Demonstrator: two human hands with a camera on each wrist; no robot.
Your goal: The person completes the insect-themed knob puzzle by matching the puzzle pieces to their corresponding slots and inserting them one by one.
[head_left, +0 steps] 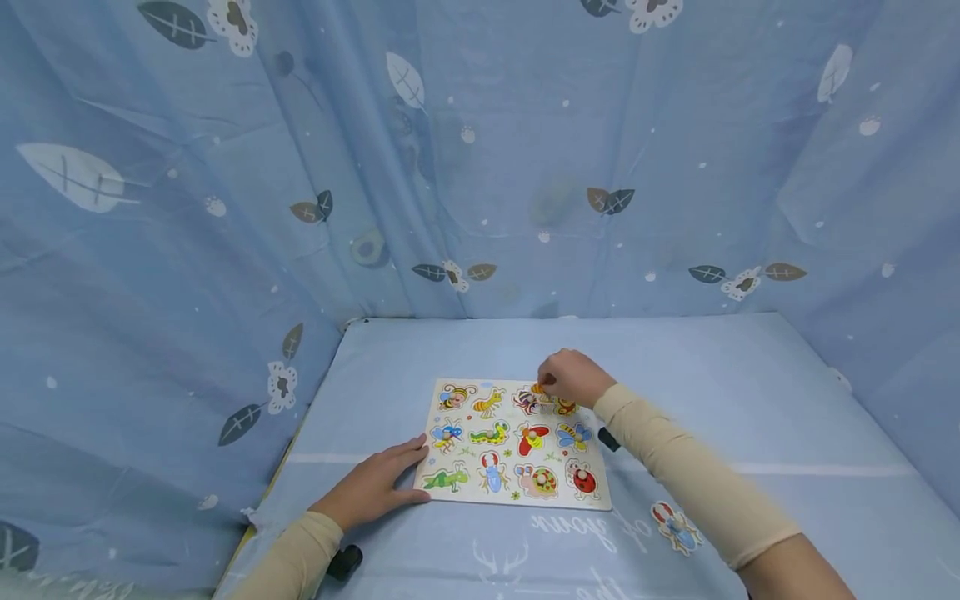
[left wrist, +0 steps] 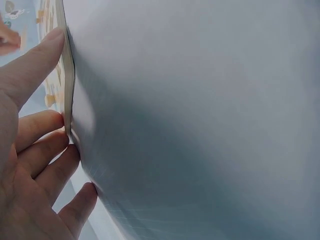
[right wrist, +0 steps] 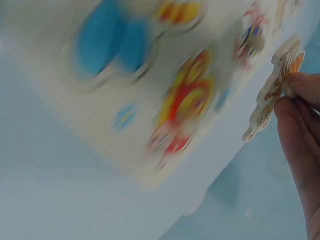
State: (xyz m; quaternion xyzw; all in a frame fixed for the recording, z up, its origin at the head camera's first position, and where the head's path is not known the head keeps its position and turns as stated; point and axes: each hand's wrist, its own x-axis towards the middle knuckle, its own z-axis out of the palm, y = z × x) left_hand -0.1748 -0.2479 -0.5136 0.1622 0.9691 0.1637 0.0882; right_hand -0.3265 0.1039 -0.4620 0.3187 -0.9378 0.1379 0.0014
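The fingertips (right wrist: 292,95) of the right hand (head_left: 572,377) pinch a small orange and yellow puzzle piece (right wrist: 274,89) by its peg, thumb and fingers curled around it. The piece is a flat wooden cut-out with a pale edge and a drawn insect figure. It hangs just above the far right corner of the puzzle board (head_left: 513,497).

The left hand (head_left: 372,487) lies flat, its straight fingers (left wrist: 36,126) pressing against the near left edge of the board, with the thumb (left wrist: 35,61) along that edge.

The board is a pale wooden square with rows of bright insect pieces: a bee, a butterfly, a caterpillar, a snail, a ladybird (head_left: 582,479) at its near right corner. It lies flat on a light blue cloth (head_left: 750,400). Behind the board hangs a blue curtain (head_left: 480,150) printed with leaves. Both arms wear beige sleeves (head_left: 693,475).
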